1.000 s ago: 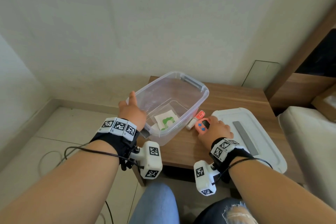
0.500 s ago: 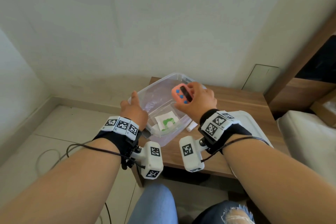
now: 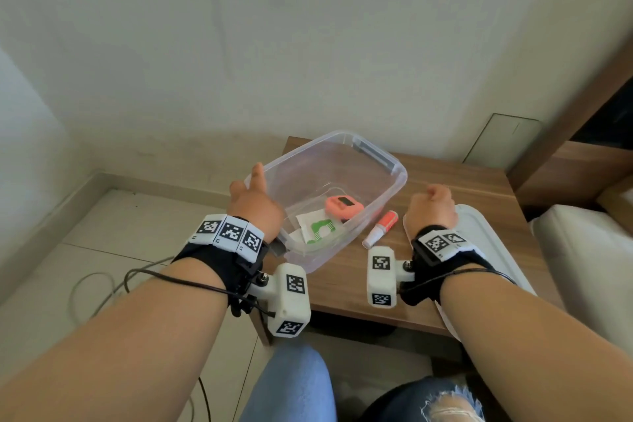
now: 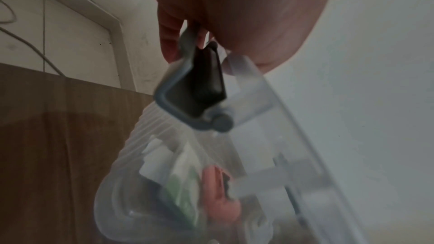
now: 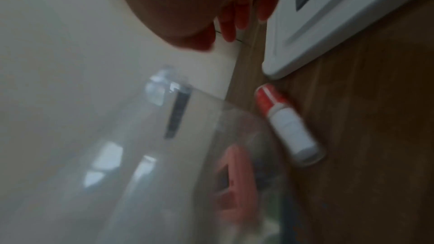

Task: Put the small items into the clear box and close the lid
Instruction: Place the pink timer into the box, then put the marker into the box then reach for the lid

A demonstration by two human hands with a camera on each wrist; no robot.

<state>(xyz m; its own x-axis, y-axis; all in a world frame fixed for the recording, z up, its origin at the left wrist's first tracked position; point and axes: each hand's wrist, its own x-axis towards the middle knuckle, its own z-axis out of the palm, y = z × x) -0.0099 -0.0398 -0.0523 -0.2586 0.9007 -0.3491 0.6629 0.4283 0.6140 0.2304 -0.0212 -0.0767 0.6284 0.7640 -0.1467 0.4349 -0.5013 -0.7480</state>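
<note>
The clear box [image 3: 301, 151] stands open on the wooden table [image 3: 462, 188]. Inside lie a pink device [image 3: 344, 205] and a white and green packet [image 3: 317, 228]. A red and white tube [image 3: 380, 229] lies on the table just right of the box. The white lid [image 3: 479, 236] lies flat further right. My left hand [image 3: 255, 195] grips the box at its near left end; in the left wrist view its fingers [image 4: 169, 31] curl round the grey latch handle [image 4: 187, 88]. My right hand [image 3: 431, 205] hovers between box and lid, fingers loosely curled, holding nothing.
A wall runs close behind the table. A loose cable [image 3: 96, 288] lies on the tiled floor at the left. A white cushion [image 3: 582, 250] and wooden furniture stand at the right. My knees in jeans [image 3: 291, 387] are below the table's front edge.
My right hand lifted the pink device off the table, carried it over the box, let it go inside and drew back to the right. The left hand kept its hold.
</note>
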